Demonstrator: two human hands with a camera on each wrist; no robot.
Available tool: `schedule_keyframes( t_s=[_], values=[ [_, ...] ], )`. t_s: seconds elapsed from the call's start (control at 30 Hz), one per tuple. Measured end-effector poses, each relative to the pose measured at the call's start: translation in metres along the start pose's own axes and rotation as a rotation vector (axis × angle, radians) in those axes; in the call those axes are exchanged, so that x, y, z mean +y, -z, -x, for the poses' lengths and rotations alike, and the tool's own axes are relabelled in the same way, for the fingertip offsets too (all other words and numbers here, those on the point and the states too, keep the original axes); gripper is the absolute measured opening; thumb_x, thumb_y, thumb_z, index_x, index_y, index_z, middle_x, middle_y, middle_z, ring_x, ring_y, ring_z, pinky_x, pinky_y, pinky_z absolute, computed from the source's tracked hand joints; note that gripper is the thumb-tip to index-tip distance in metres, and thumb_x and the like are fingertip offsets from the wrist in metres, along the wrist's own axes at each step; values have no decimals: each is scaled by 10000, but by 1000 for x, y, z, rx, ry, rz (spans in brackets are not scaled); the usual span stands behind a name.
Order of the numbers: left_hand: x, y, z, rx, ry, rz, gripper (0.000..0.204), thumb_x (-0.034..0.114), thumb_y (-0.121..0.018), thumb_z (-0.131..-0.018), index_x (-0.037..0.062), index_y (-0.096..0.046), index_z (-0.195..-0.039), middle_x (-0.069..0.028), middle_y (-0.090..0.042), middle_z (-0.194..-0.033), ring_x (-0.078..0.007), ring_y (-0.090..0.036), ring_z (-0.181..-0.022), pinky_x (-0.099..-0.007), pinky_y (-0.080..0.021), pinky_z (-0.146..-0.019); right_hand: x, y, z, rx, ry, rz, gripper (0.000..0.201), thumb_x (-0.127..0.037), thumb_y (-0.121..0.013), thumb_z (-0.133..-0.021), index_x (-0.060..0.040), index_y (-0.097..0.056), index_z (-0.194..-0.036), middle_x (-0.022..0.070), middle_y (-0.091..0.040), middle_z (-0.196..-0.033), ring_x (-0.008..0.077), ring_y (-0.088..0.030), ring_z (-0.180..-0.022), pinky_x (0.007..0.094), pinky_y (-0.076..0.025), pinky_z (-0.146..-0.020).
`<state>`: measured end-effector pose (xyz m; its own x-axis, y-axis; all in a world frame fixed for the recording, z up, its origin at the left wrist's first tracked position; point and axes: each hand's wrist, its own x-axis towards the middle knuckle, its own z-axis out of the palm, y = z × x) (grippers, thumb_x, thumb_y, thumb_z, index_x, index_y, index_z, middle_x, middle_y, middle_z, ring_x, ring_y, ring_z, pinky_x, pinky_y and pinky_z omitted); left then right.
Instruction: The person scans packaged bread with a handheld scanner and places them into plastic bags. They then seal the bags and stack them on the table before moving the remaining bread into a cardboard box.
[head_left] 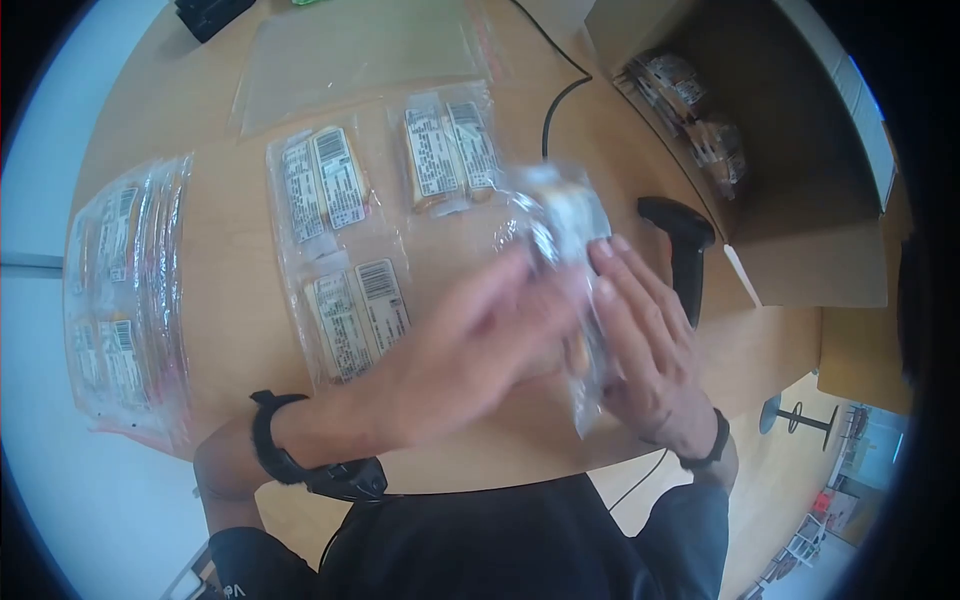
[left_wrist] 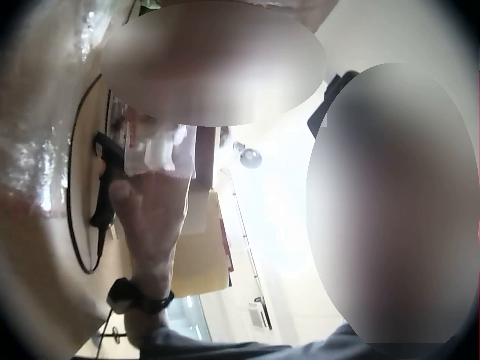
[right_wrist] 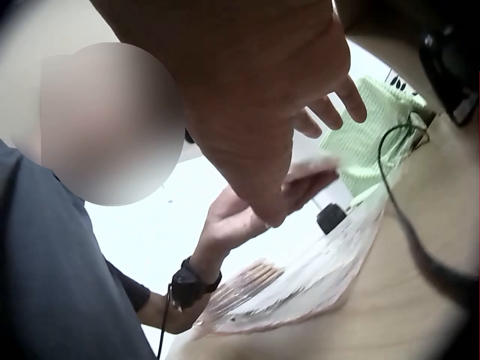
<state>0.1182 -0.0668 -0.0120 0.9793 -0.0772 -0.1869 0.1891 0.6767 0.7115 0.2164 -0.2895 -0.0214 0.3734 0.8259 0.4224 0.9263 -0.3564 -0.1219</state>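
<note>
A clear plastic bag with a white-labelled packet [head_left: 572, 215] inside stands tilted between my two hands, over the right part of the table. My left hand [head_left: 470, 345], blurred, reaches across to its left side. With its fingers nearly straight, my right hand [head_left: 645, 345] lies along the bag's right side. In the right wrist view the fingers of the left hand [right_wrist: 244, 217] look extended, and those of the right hand [right_wrist: 262, 97] are spread. To the left lie clear bags holding barcode-labelled packets [head_left: 325, 180], another pair [head_left: 450, 150] and a lower one [head_left: 357, 315].
A stack of filled bags [head_left: 130, 290] lies at the table's left. Flat clear plastic sheets [head_left: 350, 55] lie at the back. A black barcode scanner [head_left: 688, 250] rests right of my hands, near a cable [head_left: 552, 105]. An open cardboard box [head_left: 800, 200] holds several packets [head_left: 715, 150].
</note>
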Motion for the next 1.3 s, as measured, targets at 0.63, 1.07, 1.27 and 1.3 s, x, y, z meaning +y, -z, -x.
schedule_keyframes(
  t_s=[0.63, 1.07, 1.27, 1.3],
  values=[
    [-12, 44, 31, -147, -590, -1710, 166, -5, -775, -832, 4, -668, -959, -115, -628, -940, -290, -621, -855, -395, -514, -737, -50, 1, 46, -51, 618, 190, 281, -174, -612, -988, -79, -726, -1227, 94, -734, -1177, 232, -728, -997, 294, -546, -762],
    [-20, 46, 37, -182, -601, -1827, 212, 40, -806, -808, 11, -695, -986, -89, -633, -981, -269, -637, -880, -382, -518, -760, -42, -34, 21, -138, 560, 351, 156, -138, -662, -821, -22, -680, -923, 37, -555, -867, 143, -591, -782, 274, -451, -652],
    [-17, 41, 56, -163, -500, -1868, 416, 175, -833, -830, 14, -679, -1181, -134, -633, -1230, -324, -619, -1148, -484, -493, -980, -37, -30, 27, -249, 485, 178, 266, -159, -689, -760, -32, -702, -993, 26, -555, -863, 137, -592, -758, 269, -430, -620],
    [-17, 41, 62, -116, -493, -1884, 512, 234, -838, -842, 21, -663, -1272, -153, -618, -1343, -349, -593, -1269, -533, -463, -1073, -31, -22, 29, -206, 474, 60, 294, -174, -696, -752, -46, -711, -1016, 33, -585, -892, 141, -597, -759, 265, -436, -624]
  ],
)
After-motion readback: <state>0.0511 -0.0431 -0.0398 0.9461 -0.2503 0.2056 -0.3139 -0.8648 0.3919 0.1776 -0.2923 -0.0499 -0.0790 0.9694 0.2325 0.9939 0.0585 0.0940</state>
